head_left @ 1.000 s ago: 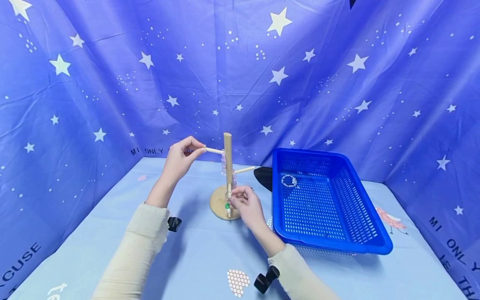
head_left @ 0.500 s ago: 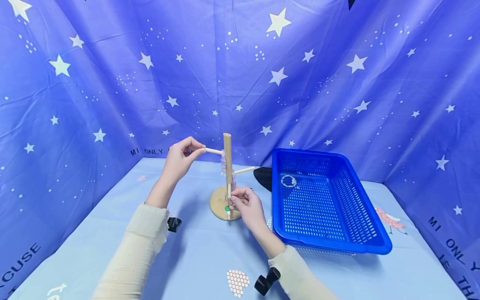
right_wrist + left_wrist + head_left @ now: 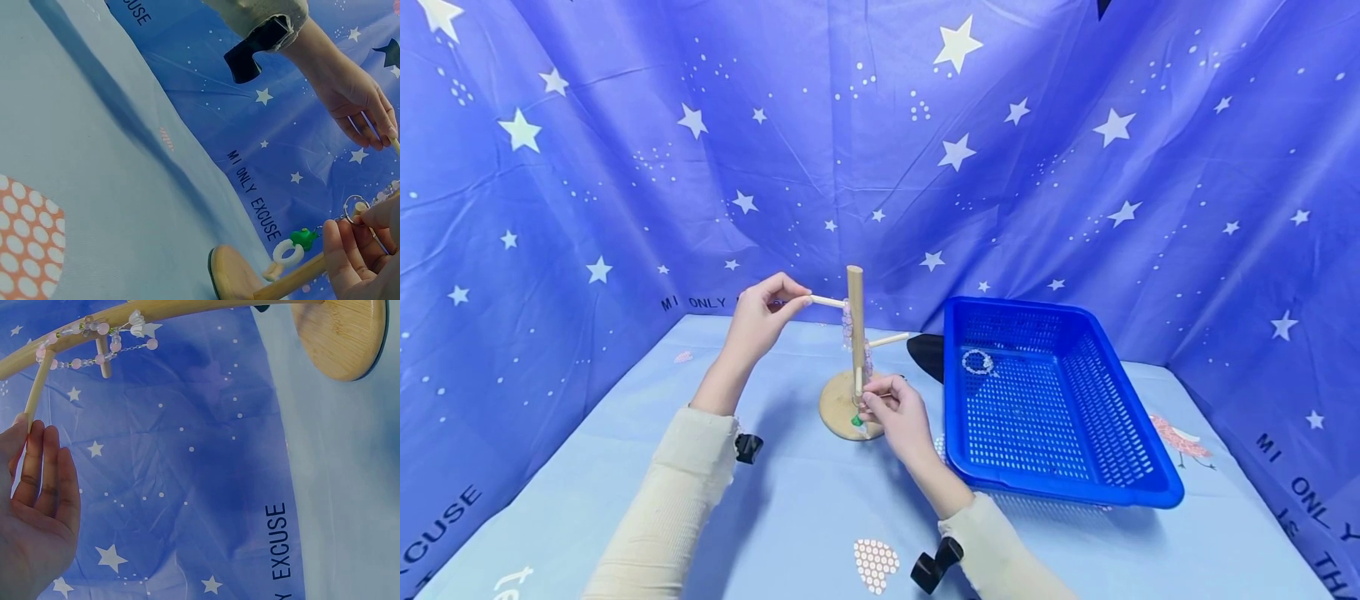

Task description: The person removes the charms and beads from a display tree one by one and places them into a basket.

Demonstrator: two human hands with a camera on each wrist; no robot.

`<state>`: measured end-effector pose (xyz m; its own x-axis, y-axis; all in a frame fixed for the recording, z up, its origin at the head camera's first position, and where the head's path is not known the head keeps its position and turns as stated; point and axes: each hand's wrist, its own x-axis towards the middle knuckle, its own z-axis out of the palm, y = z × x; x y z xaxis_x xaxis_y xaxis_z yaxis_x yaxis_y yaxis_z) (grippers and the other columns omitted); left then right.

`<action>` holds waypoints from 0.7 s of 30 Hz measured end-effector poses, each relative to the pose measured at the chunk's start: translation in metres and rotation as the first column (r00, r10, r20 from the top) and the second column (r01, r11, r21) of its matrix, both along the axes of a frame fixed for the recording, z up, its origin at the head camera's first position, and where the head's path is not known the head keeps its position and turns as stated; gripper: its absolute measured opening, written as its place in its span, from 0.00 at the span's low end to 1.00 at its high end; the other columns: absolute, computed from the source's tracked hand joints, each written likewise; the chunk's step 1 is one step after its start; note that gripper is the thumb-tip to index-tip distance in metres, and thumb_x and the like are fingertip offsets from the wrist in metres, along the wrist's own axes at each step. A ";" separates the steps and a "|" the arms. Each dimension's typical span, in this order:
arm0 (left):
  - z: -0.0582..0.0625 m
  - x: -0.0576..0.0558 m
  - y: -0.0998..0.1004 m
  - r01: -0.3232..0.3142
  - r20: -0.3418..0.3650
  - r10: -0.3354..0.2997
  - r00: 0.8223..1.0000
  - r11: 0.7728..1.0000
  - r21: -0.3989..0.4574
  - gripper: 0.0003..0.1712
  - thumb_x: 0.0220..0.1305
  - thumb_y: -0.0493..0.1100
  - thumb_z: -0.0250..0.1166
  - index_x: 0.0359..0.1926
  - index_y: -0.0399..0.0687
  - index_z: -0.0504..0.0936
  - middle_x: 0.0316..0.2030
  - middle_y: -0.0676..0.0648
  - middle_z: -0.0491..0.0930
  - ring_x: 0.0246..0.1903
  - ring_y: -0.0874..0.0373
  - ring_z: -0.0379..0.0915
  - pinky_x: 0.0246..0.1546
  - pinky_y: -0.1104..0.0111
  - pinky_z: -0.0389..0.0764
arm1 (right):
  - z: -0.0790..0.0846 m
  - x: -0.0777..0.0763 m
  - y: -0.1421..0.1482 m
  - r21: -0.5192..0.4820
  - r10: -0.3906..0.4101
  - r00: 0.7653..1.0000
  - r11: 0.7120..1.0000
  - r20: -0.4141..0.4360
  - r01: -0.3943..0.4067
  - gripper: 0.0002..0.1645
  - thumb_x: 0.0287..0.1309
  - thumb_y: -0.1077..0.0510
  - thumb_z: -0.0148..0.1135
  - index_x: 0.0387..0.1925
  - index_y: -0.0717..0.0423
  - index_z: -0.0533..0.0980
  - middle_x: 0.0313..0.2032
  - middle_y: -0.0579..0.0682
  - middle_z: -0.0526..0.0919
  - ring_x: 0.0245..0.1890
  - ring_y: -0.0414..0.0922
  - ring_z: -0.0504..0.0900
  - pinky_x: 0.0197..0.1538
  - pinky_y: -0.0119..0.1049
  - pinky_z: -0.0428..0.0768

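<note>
A wooden peg stand point(image 3: 855, 321) with a round base point(image 3: 833, 407) stands at the table's middle. My left hand point(image 3: 758, 321) pinches the end of its upper left peg point(image 3: 39, 390) between thumb and finger. A beaded bracelet point(image 3: 76, 363) in pink and clear hangs on that peg against the post. With thumb and fingers, my right hand point(image 3: 897, 415) pinches the metal ring of a keychain point(image 3: 303, 239) that carries a green charm and a white ring. In the right wrist view, the metal ring appears around the front peg's tip point(image 3: 360, 208); how far on, I cannot tell.
To the right is a blue plastic basket point(image 3: 1067, 492), with a pale beaded bracelet point(image 3: 977, 362) inside. Another peg point(image 3: 889, 340) points right from the post, with purplish beads point(image 3: 868, 360) hanging by it. A starry curtain point(image 3: 880, 167) closes off the back.
The keychain's green charm has dropped slightly and its lower end has swung a little to the right. My right fingers have shifted only slightly; my left hand stays on the peg.
</note>
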<state>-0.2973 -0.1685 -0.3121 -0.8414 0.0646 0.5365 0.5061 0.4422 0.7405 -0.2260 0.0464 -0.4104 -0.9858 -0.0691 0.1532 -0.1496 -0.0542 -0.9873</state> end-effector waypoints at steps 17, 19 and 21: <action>-0.001 -0.001 -0.001 0.003 -0.004 -0.003 1.000 1.000 0.001 0.08 0.66 0.41 0.67 0.39 0.39 0.84 0.39 0.38 0.88 0.30 0.67 0.75 0.29 0.78 0.74 | 0.004 0.008 0.003 0.038 0.003 1.000 0.999 0.012 -0.004 0.07 0.64 0.69 0.61 0.41 0.72 0.77 0.35 0.65 0.84 0.28 0.38 0.81 0.33 0.35 0.87; -0.001 -0.002 -0.001 0.002 -0.002 -0.002 1.000 1.000 0.000 0.08 0.66 0.41 0.67 0.39 0.39 0.84 0.40 0.38 0.88 0.31 0.68 0.75 0.29 0.79 0.74 | 0.004 0.009 0.003 0.052 0.000 1.000 0.999 0.010 -0.001 0.07 0.63 0.68 0.62 0.41 0.71 0.78 0.34 0.64 0.84 0.28 0.38 0.80 0.33 0.36 0.86; -0.002 -0.002 -0.001 0.001 0.000 -0.001 1.000 1.000 0.001 0.08 0.66 0.41 0.67 0.39 0.39 0.84 0.40 0.38 0.88 0.30 0.67 0.75 0.29 0.79 0.74 | 0.005 0.010 0.003 0.072 -0.006 1.000 0.997 -0.002 0.006 0.07 0.63 0.68 0.62 0.40 0.70 0.78 0.34 0.63 0.84 0.28 0.38 0.80 0.33 0.37 0.86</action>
